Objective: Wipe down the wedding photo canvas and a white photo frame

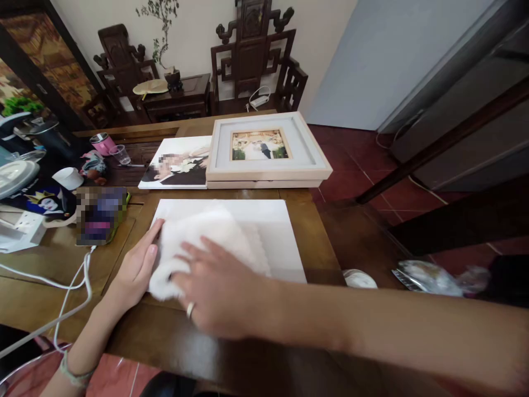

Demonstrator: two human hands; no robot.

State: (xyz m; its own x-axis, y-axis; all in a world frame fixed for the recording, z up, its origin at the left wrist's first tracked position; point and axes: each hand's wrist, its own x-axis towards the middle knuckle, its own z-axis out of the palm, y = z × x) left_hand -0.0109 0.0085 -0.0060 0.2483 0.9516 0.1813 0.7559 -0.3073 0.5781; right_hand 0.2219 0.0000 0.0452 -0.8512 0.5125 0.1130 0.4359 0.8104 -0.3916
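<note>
A flat white board [268, 220] lies on the wooden table in front of me. On top of it is a fluffy white cloth [223, 231], bunched toward the board's near left part. My right hand [219, 286], with a ring on one finger, presses on the cloth and grips it, slightly blurred. At the board's left edge, my left hand [138, 264] holds the side with thumb and fingers. The cloth and right hand hide much of the board.
Behind the board are a light wood picture frame [268, 146] and a photo print [177, 162]. To the left are a phone [101, 215] with a white cable [86, 270], a power strip [20, 231], and cups [68, 177]. The table's right edge [326, 237] is close.
</note>
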